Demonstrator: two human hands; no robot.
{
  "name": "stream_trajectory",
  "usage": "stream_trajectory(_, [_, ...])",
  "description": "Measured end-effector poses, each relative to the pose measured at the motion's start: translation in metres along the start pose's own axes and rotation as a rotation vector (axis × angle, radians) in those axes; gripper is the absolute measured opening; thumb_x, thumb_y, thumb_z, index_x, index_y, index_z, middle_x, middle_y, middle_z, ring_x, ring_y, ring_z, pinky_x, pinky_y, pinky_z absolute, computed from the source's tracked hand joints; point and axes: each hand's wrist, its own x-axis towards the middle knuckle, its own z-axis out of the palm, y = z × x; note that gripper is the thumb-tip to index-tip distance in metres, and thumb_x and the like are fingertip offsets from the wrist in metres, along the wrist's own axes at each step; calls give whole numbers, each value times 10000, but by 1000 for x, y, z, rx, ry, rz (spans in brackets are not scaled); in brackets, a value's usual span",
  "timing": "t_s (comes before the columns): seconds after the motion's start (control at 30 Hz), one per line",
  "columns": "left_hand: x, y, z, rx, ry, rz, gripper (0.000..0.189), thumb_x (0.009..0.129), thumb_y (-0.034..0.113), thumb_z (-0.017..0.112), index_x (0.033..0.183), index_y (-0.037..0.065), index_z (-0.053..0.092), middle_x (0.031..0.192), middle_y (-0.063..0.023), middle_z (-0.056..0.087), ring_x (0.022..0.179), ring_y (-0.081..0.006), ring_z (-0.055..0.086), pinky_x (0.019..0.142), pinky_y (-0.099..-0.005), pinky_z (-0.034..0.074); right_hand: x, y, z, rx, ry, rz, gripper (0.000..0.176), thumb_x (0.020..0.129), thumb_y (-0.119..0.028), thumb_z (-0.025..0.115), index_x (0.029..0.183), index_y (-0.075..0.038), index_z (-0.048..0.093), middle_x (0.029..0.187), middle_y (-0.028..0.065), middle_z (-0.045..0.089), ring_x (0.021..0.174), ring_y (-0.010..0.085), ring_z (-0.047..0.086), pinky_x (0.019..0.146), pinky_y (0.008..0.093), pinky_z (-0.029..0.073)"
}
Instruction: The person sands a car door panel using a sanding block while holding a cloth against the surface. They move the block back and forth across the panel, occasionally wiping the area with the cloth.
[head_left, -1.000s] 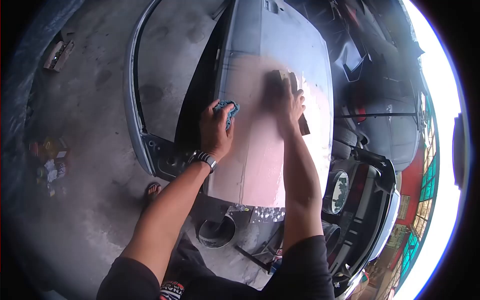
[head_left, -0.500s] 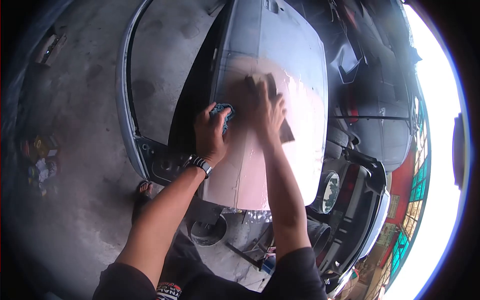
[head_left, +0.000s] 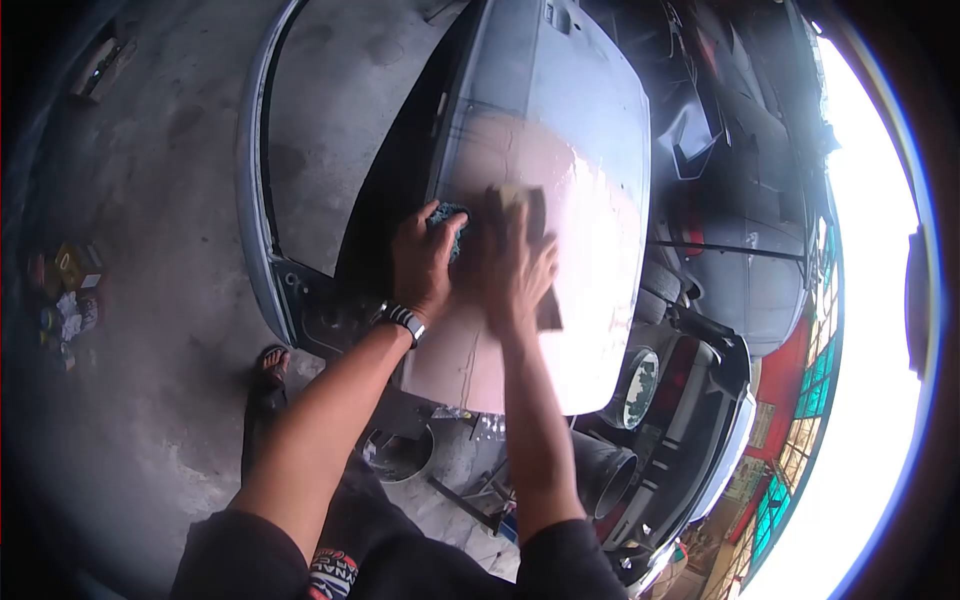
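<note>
A car door panel (head_left: 570, 110), grey at its far part and wet pinkish nearer me, lies below my hands. My left hand (head_left: 425, 262), with a watch (head_left: 402, 322) on its wrist, grips a bunched teal cloth (head_left: 455, 222) at the panel's left edge. On the pinkish area my right hand (head_left: 520, 265) presses a brown sheet (head_left: 537, 215) flat, its fingers over it; the sheet looks like sandpaper and shows beyond the fingertips and to the right of the palm. The right fingers are slightly blurred.
The door's window frame (head_left: 254, 190) curves at the left. A bucket (head_left: 398, 452) stands on the floor below the panel, a round container (head_left: 638, 388) to its right. Car parts and a bumper (head_left: 700, 440) fill the right side. Small boxes (head_left: 78, 268) lie far left.
My right hand and the brown sheet have moved toward me and slightly left over the panel. My left hand stays at the edge with the cloth. The view has shifted slightly.
</note>
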Motion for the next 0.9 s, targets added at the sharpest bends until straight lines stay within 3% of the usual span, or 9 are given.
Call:
stream_trajectory(0.1, [4,15,-10,-6,-28,-44,583,879,10,773,1425,171,643,1485,-220,583,1323,-452,578,1097,-546,468,118,-13,22,-22,46,28,728,996,-336,708,1671,-221,463,1303,276,548,1193,466,595,1027,545,474])
stream_trajectory(0.17, [7,10,-8,-39,5,-27,584,878,10,768,1425,173,646,1487,-222,579,1329,-452,575,1103,-544,467,119,-14,20,6,11,25,712,1001,-316,696,1667,-222,463,1308,279,550,1205,462,598,1033,545,476])
stream_trajectory(0.23, [2,9,-6,-80,0,-16,548,894,39,772,1411,178,656,1491,-219,581,1341,-444,572,1107,-550,466,80,4,24,-58,81,-76,702,1007,-332,700,1663,-229,471,1309,287,555,1198,463,612,1012,544,496])
stream_trajectory(0.3, [1,6,-8,-109,-12,-27,478,928,95,785,1384,185,675,1497,-210,587,1361,-428,568,1111,-562,465,3,9,6,-49,66,-46,731,1033,-483,697,1688,-269,456,1278,302,568,1129,491,629,936,564,534])
stream_trajectory(0.33, [2,11,-15,-69,-26,-16,518,914,71,792,1401,188,664,1493,-211,597,1360,-434,573,1103,-563,475,-36,8,-9,29,-35,2,672,1049,-423,702,1668,-257,498,1344,355,567,1188,533,608,1019,622,483])
stream_trajectory(0.43, [7,14,-17,-82,6,-8,541,889,67,801,1400,185,668,1500,-211,599,1362,-439,571,1107,-559,471,-85,0,-31,-15,-89,30,683,1050,-427,707,1670,-234,496,1305,344,564,1179,533,608,1000,624,487])
stream_trajectory(0.7, [4,15,-13,-37,-49,-57,541,904,49,773,1416,182,662,1490,-229,578,1350,-432,571,1142,-562,450,132,-9,18,-65,-24,64,705,1048,-404,671,1685,-233,422,1359,301,543,1231,462,598,1019,550,484])
stream_trajectory(0.87, [3,10,-15,-91,-68,-28,552,914,27,754,1430,188,644,1502,-203,572,1339,-453,576,1118,-553,478,-22,18,6,-87,87,-70,727,1051,-518,664,1696,-270,438,1245,278,576,1098,455,637,937,547,514])
stream_trajectory(0.9, [4,11,-14,-96,-50,-20,574,896,10,751,1432,186,644,1502,-202,575,1338,-453,577,1122,-551,476,-62,15,-7,19,-45,13,699,1049,-440,702,1686,-263,473,1277,325,564,1163,533,610,1001,625,473])
